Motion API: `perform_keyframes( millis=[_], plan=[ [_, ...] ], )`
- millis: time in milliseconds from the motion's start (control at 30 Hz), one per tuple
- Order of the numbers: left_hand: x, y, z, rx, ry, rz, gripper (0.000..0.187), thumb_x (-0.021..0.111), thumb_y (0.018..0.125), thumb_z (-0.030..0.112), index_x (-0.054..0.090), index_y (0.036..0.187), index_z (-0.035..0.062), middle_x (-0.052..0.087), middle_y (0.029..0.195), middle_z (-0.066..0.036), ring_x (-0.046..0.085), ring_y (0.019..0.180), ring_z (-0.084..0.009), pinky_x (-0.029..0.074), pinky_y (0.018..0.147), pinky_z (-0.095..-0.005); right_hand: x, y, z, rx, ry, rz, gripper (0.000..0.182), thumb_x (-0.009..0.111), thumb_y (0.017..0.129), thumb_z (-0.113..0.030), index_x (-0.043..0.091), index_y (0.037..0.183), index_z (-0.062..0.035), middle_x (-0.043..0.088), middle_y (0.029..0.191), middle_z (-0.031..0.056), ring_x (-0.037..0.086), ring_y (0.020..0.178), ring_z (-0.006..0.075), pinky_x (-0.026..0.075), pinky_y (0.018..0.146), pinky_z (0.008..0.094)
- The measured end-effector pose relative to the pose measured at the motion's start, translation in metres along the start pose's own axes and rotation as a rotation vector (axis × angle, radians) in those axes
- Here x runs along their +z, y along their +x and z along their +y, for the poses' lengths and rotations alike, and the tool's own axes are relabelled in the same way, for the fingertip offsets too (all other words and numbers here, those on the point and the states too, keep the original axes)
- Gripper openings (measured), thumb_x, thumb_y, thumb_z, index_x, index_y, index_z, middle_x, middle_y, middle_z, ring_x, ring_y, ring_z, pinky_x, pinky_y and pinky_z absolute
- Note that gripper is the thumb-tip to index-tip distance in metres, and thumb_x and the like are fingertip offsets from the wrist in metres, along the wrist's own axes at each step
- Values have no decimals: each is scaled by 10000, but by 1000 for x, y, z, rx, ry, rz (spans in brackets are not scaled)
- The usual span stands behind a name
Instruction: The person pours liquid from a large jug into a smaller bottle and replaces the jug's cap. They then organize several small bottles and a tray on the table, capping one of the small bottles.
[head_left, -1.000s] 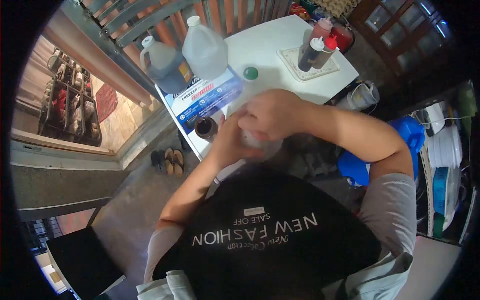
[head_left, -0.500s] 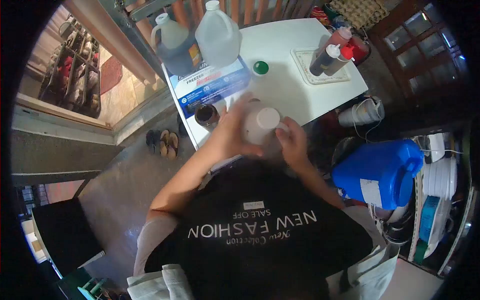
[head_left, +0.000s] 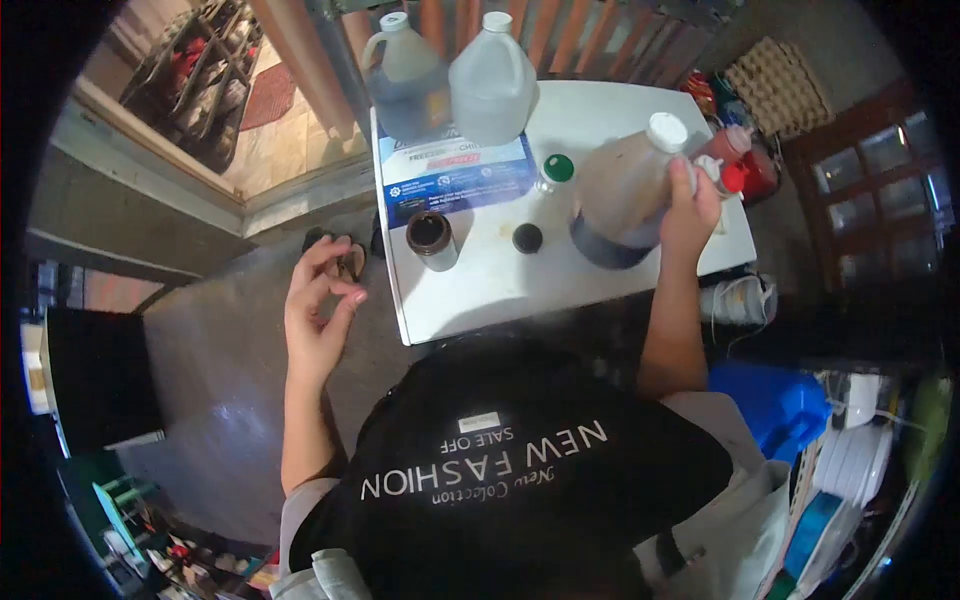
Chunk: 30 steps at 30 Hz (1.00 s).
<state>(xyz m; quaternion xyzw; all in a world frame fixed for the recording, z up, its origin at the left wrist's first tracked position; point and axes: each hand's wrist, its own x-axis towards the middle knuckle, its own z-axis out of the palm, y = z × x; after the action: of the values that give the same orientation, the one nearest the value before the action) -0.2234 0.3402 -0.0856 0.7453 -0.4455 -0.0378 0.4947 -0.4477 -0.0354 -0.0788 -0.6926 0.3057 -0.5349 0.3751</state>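
My right hand (head_left: pixel 690 210) grips the handle of a large plastic jug (head_left: pixel 622 195) over the right part of the table. The jug has a white cap and dark liquid in its bottom, and it is tilted. Off the table's left edge, my left hand (head_left: pixel 318 310) hangs in the air with loosely curved fingers and nothing visible in it. An uncovered jar (head_left: pixel 432 243) with dark contents stands near that edge. Between jar and jug lies a small dark lid (head_left: pixel 527 238). Behind the lid is a small clear bottle with a green cap (head_left: pixel 558 168).
Two more jugs, one with dark liquid (head_left: pixel 408 95) and one pale (head_left: pixel 492 85), stand at the back of the white table (head_left: pixel 480 300). A blue printed freezer box panel (head_left: pixel 460 180) lies before them. Squeeze bottles (head_left: pixel 730 150) stand at the right, partly hidden. A blue container (head_left: pixel 775 410) is at lower right.
My left hand has let go of the jug and moved left, off the table. My right hand has carried the jug rightward, uncovering the dark lid. The camera view has shifted.
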Motion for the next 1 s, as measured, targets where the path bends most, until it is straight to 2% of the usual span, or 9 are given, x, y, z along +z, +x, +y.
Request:
perform_keyframes(
  millis=[167,300,467,600,700,767,833,967,1000],
  plan=[
    [-1,-40,4,-209,55,48,143,665,802,-12,537,745,15,577,1298,-137,446,1351,-334,321,1116,-456,40,85,34,-168,-175,186,345,693,922,-295,656,892,47,668,768,86,572,731,150,477,703,322],
    [3,-59,10,-346,133,116,123,668,813,-6,548,785,7,568,1307,-131,465,1324,-311,347,1093,-422,78,136,78,-255,-140,78,371,699,908,-319,684,888,52,684,770,145,608,711,191,481,715,343],
    [9,-74,20,-495,179,105,148,720,807,17,581,850,-8,544,1336,-153,528,1240,-330,427,1006,-394,135,156,128,-179,-20,81,375,693,910,-319,707,877,54,687,761,139,611,709,186,477,704,351],
    [11,-78,16,-512,191,77,172,729,810,31,585,894,-10,533,1347,-157,553,1199,-319,447,971,-385,171,163,163,99,240,152,406,686,910,-341,697,831,58,688,749,114,615,700,193,479,698,352],
    [11,-68,13,-504,213,-13,200,740,811,48,588,926,-13,528,1349,-155,560,1178,-308,451,966,-373,174,158,161,33,77,125,423,683,910,-347,686,787,58,679,725,108,620,689,209,481,695,346],
    [17,-63,-6,-554,31,-74,256,726,813,26,588,1030,32,518,1370,-125,482,1288,-276,391,1037,-392,156,150,153,-3,-133,99,319,704,899,-278,684,904,41,671,792,102,627,724,223,487,698,354],
    [28,-47,-13,-514,25,-89,314,739,813,46,576,1081,24,518,1365,-126,503,1262,-287,420,1009,-380,142,115,142,-476,-64,392,244,713,886,-177,643,1035,3,644,877,93,622,774,219,496,707,360],
    [51,-19,-51,-397,-29,-176,657,799,767,85,465,1332,61,492,1394,-123,477,1291,-306,433,1014,-406,102,-17,131,-121,-69,-472,242,714,814,-68,626,1039,-65,626,917,91,615,789,235,511,725,347],
    [59,-8,-56,-415,-79,-208,771,823,744,95,420,1401,79,470,1419,-126,455,1313,-311,418,1038,-415,97,-48,120,-27,-283,-719,303,729,801,-112,645,1092,-92,632,934,104,622,844,265,519,768,374]
  ],
)
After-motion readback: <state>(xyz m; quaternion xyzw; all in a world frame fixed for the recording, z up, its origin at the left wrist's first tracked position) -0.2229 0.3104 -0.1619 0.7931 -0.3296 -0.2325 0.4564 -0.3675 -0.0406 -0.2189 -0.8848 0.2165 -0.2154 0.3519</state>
